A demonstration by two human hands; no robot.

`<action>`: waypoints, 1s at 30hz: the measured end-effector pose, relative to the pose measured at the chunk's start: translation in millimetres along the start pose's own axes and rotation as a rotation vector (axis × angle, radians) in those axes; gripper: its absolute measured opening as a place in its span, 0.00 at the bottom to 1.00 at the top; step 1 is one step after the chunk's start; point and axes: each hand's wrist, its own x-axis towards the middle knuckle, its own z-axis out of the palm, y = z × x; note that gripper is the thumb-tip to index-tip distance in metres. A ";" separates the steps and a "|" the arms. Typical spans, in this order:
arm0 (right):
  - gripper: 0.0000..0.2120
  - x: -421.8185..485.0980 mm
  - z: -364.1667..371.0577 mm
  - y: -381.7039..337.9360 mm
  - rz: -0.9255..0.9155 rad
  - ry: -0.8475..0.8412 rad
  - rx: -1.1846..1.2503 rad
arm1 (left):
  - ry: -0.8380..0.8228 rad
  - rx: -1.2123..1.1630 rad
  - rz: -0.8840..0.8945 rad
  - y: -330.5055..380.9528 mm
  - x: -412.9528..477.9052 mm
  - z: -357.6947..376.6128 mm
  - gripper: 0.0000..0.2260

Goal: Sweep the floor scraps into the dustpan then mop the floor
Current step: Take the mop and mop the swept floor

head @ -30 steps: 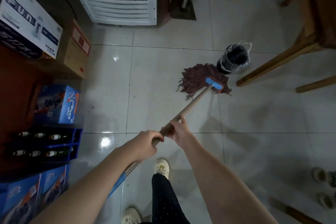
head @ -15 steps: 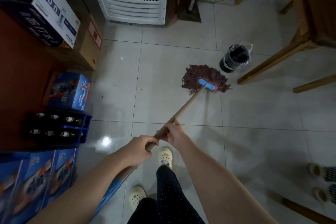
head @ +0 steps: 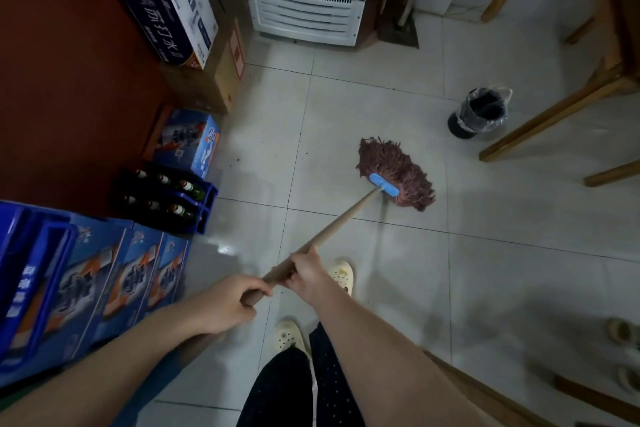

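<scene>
mop head [head: 401, 166]: a thick spread of dark red yarn lying flat on the floor [head: 346, 107], mid-scene, far of my hands. It lies near-left of the lined bin [head: 481, 113] and apart from it. It is soft and floppy. If it is wet, I judge it heavy and draggy, and it will trail behind any change of direction.
blue clamp [head: 383, 184]: a rigid bar pinning the yarn to the stick. I take it for the stiff point where my push goes in.
handle [head: 341, 222]: a long bare wooden stick slanting from the clamp back toward me. It looks stiff, light and smooth, and is likely to twist in a loose grasp.
where to hold: the near part of the stick, two hands along it, for leverage.
left hand [head: 225, 305]: fingers curled round the handle, nearest my body, knuckles up.
right hand [head: 306, 274]: wrapped round the handle just beyond the left one, toward the mop head. The two hands nearly touch.
specks [head: 239, 159]: a few dark bits on the tile left of the mop head, near the blue box [head: 188, 142].
crate of bottles [head: 166, 199]: on the left, beside my reach. The bottles look like glass, so I judge a wide swing risky.
dustpan: I cannot pick one out.
</scene>
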 end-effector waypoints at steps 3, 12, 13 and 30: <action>0.32 -5.1 14.2 16.3 -0.004 -0.020 -0.016 | -0.031 -0.019 0.005 -14.5 -14.2 -5.5 0.18; 0.14 -14.6 12.5 -35.5 -0.144 0.010 -0.074 | -0.167 -0.363 -0.033 30.3 -7.5 -67.0 0.15; 0.09 -16.1 9.8 -49.0 -0.167 0.007 -0.066 | -0.167 -0.452 -0.016 41.4 -4.9 -77.2 0.13; 0.23 -16.5 -49.5 -292.9 -0.694 -0.056 -0.618 | 0.262 -0.744 0.445 226.0 91.0 -213.0 0.11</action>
